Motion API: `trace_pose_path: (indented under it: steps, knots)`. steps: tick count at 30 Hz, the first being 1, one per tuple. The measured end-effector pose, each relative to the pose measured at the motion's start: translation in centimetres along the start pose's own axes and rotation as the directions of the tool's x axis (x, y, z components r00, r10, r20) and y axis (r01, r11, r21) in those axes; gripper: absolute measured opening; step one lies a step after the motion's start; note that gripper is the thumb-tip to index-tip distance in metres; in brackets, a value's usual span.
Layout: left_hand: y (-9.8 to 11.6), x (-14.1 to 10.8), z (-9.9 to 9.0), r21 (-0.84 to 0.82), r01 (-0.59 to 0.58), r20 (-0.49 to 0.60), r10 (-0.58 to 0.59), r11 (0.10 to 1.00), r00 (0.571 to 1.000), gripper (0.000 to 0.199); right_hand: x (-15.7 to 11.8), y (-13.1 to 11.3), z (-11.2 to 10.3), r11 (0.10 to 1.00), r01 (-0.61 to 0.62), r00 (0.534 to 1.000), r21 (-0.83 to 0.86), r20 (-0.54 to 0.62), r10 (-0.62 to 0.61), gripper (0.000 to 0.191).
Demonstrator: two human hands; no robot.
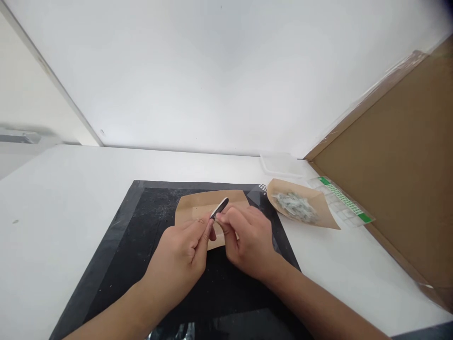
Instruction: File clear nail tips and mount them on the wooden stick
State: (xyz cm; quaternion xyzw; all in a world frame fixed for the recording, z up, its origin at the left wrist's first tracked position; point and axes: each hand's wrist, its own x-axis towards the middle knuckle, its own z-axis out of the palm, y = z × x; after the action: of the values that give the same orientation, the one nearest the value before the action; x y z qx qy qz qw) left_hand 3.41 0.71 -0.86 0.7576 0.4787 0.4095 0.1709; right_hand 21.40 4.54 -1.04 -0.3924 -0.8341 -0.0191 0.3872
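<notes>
A small flat strip, dark with a pale edge (220, 208), points up and to the right from the fingers of my left hand (186, 250), which pinches its lower end. Close on the right, my right hand (247, 236) has its thumb and forefinger pressed together beside the strip's lower end; whatever lies between those fingertips is too small to make out. Both hands are above a brown paper sheet (194, 205) that lies on a black mat (141, 236). The hands hide part of the sheet.
Right of the mat, a brown paper piece (327, 212) holds a heap of pale greenish-white strips (295, 206). Beyond are a clear sheet with a green band (348, 203) and a clear plastic tray (279, 165). A cardboard panel (396, 179) stands at the right, a white wall behind.
</notes>
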Motion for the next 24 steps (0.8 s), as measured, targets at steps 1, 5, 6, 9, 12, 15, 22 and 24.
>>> trace_pose_path:
  steps: [1, 5, 6, 9, 12, 15, 22, 24]
  knots:
    - [-0.02, 0.00, 0.03, 0.003, 0.001, -0.011, -0.001, 1.000, 1.000, 0.025, 0.04, 0.01, -0.04, 1.000, -0.018, 0.999, -0.014, -0.035, 0.017, 0.028]
    - [0.09, 0.06, 0.04, 0.009, 0.003, -0.026, -0.003, 1.000, 1.000, 0.025, 0.16, -0.10, -0.20, 1.000, 0.019, 1.000, 0.013, 0.016, -0.019, 0.025]
    - [0.16, 0.09, 0.01, 0.010, 0.002, -0.024, -0.001, 1.000, 1.000, 0.025, 0.18, -0.16, -0.22, 0.999, 0.032, 0.999, 0.020, 0.027, -0.033, 0.025]
    - [0.44, 0.16, -0.15, 0.005, 0.014, -0.032, -0.013, 1.000, 0.999, 0.025, 0.21, -0.33, -0.22, 1.000, -0.008, 0.998, -0.014, -0.059, 0.007, 0.025]
    - [0.65, 0.24, -0.32, 0.000, 0.011, -0.030, -0.011, 1.000, 0.999, 0.026, 0.18, -0.45, -0.19, 1.000, 0.009, 1.000, 0.013, -0.021, -0.008, 0.027]
    - [0.75, 0.31, -0.40, 0.001, 0.018, -0.026, -0.018, 1.000, 1.000, 0.027, 0.18, -0.51, -0.19, 1.000, 0.000, 0.999, 0.018, -0.050, 0.001, 0.025]
    - [0.72, 0.14, -0.32, 0.005, 0.039, -0.027, -0.038, 0.999, 0.999, 0.029, 0.41, -0.30, -0.33, 1.000, -0.011, 0.999, 0.015, -0.041, 0.012, 0.027]
    - [0.69, 0.14, -0.34, 0.011, 0.051, -0.023, -0.051, 0.999, 0.998, 0.030, 0.40, -0.30, -0.35, 0.999, -0.034, 0.998, -0.004, -0.059, 0.034, 0.028]
